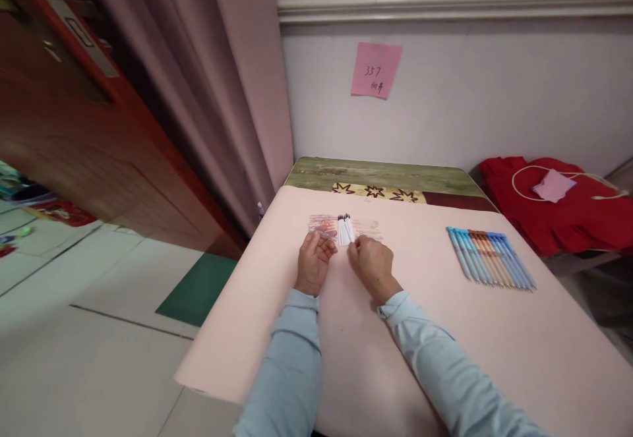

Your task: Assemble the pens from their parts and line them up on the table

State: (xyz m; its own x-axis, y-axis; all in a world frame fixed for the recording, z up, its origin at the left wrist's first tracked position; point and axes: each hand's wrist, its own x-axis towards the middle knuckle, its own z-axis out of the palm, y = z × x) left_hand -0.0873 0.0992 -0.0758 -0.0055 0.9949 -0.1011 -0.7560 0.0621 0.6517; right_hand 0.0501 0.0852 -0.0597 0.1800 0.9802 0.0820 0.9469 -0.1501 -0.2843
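Note:
Several thin white sticks with dark tips [343, 231], like pen refills, lie side by side in the middle of the covered table. Clear, tube-like pieces form a reddish-looking group [322, 222] to their left and a paler group [370, 226] to their right. My left hand [314, 264] is turned partly palm up at the near edge of the left group, its fingers curled; a clear piece seems to be at the fingertips, but I cannot make it out. My right hand [374, 264] pinches the near end of a slightly slanted white stick, knuckles up.
A row of blue, brown and darker blue pens [490, 259] lies on the pale table cover [430, 331] at right. Beyond the table's right edge are red cloth [529, 219], a white cable and pink paper slips [554, 185]. A curtain [237, 94] and wooden door [123, 153] stand left.

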